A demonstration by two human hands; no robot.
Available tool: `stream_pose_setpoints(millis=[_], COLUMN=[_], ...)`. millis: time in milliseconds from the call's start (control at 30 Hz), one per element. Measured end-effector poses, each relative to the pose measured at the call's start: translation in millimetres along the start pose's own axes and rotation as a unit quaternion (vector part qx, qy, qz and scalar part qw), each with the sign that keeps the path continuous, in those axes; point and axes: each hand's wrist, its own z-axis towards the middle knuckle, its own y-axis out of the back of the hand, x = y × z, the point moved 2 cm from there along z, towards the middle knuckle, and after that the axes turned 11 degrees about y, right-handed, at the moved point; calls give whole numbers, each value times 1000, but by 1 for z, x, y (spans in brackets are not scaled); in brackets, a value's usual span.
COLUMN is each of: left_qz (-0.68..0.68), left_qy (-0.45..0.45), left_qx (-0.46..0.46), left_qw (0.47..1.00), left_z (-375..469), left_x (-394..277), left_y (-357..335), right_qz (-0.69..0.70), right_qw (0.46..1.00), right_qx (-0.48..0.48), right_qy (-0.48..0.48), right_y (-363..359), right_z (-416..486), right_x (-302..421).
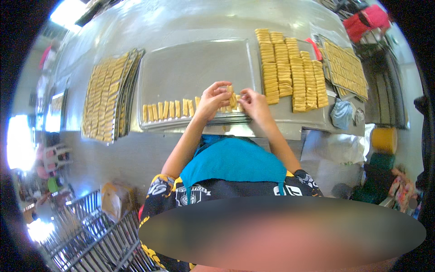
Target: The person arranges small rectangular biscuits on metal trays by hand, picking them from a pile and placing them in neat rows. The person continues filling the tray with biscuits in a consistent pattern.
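Note:
A metal baking tray (pixel 197 68) lies before me on top of other trays. Along its near edge stands a row of pale yellow pastry sticks (pixel 165 109), set side by side with small gaps. My left hand (pixel 214 101) is over the right part of this row, its thumb and fingers around upright pastry sticks (pixel 231 92). Close by on the right, my right hand (pixel 254 104) has its fingers bent beside the row's right end. Whether it grips a stick is hard to tell. Both hands partly cover the row.
Columns of stacked pastry sticks (pixel 272 68) fill a tray at right. Farther right are more loaded trays (pixel 345 69) and a light blue cloth (pixel 341 114). A stack of filled trays (pixel 105 95) leans at left. Behind on the left stands a metal rack (pixel 91 238).

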Motion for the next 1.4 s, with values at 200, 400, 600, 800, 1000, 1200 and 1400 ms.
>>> stream_pose_setpoints(millis=[200,400,600,800,1000,1200,1400], left_qz=[34,36,65,48,40,63,47], left_qy=[24,24,107,154,92,102,86], left_qx=[21,96,219,287,203,160,153], left_qw=[999,994,968,944,974,980,983], left_z=[6,19,26,39,51,41,28], left_x=[-3,4,11,19,-5,-25,-32], left_y=[-17,-50,-84,-97,-63,-29,1], right_qz=[195,326,215,271,340,54,-175], right_qw=[979,934,931,877,847,977,974], right_qx=[-61,-139,-282,-393,-399,-185,-138], right_qy=[10,-45,-85,-56,-85,-86,-35], right_y=[7,28,48,46,40,11,-15], right_z=[-1,-23,-69,-100,-84,-29,-21], right_x=[6,4,15,15,2,-8,-6])
